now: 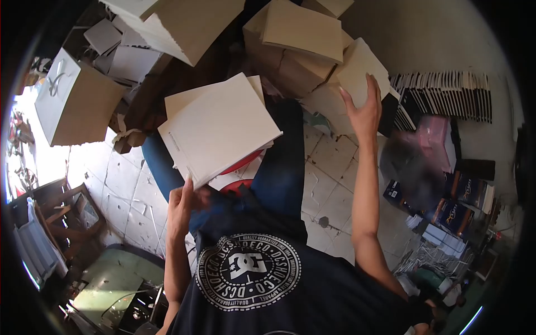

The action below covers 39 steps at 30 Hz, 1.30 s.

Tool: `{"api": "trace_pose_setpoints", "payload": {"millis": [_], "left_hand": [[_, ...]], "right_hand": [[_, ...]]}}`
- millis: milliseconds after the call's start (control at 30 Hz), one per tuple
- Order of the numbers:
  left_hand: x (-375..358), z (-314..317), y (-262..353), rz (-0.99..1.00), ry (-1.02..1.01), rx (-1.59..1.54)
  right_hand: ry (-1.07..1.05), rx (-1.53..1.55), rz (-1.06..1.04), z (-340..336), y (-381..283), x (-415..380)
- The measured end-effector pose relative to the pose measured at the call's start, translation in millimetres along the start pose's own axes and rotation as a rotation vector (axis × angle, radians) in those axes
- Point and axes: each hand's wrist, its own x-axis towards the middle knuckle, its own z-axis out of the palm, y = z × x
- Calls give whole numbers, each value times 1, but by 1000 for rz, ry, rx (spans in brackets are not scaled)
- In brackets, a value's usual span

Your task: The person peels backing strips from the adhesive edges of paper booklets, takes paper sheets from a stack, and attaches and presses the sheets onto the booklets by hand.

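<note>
A small pile of cream-white booklets or paper blocks (220,125) rests over my lap, turned at slightly different angles. My left hand (181,206) grips its near corner, thumb along the edge and the other fingers curled in. Small dark print shows near the left edge of the top one. My right hand (365,111) is raised to the right, thumb and fingers spread, holding nothing. It overlaps a cream paper stack (363,64) in this view, beside another tall stack (301,33).
More paper stacks (184,28) stand ahead, and a tied bundle (84,106) sits at left. Along the right wall are a row of dark-covered books (446,95), a pink package (435,139) and dark blue boxes (455,212). Paper scraps lie on the tiled floor (324,178).
</note>
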Motion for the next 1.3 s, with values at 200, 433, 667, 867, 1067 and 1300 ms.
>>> {"api": "trace_pose_setpoints", "payload": {"millis": [200,433,667,867,1067,1300], "left_hand": [[-42,-12,33,365,90,223],[-14,97,86,840,-227,-46],[-4,98,68,638,-152,-374],[5,28,40,672,175,-164],[-13,54,105,1211,408,645],[0,100,81,1319,137,530]], "right_hand": [[-280,112,209,46,63,-21],[148,213,295,-71,-77,-32],[-121,627,50,-100,-141,-46],[-525,1373,657,-69,-140,-53],[-477,1244,658,-71,-174,-65],[-463,1165,701,-88,-189,-74]]}}
